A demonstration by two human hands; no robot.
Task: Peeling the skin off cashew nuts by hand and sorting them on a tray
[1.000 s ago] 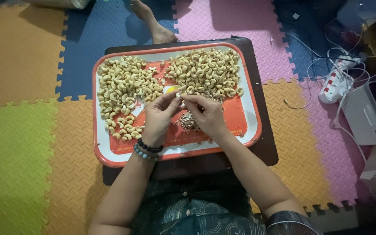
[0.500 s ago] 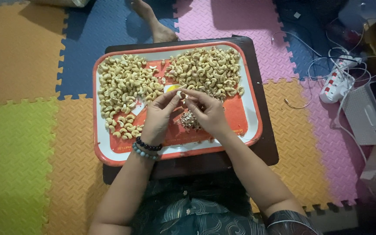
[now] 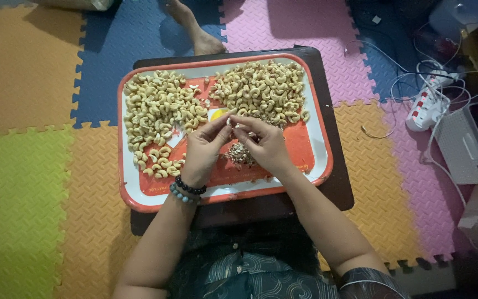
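A red and white tray rests on a dark low table. It carries two heaps of pale cashew nuts, one at the left and one at the back right. A small mound of brownish skins lies in the tray's middle. My left hand, with bead bracelets on the wrist, and my right hand meet fingertip to fingertip above the skins. Together they pinch a single cashew nut.
Coloured foam mats cover the floor. Another person's bare foot lies just beyond the table's far edge. At the right are a white power strip with tangled cables, and a white box.
My hands stay at the same spot; the fingertips have shifted slightly around the nut. Nothing else has moved.
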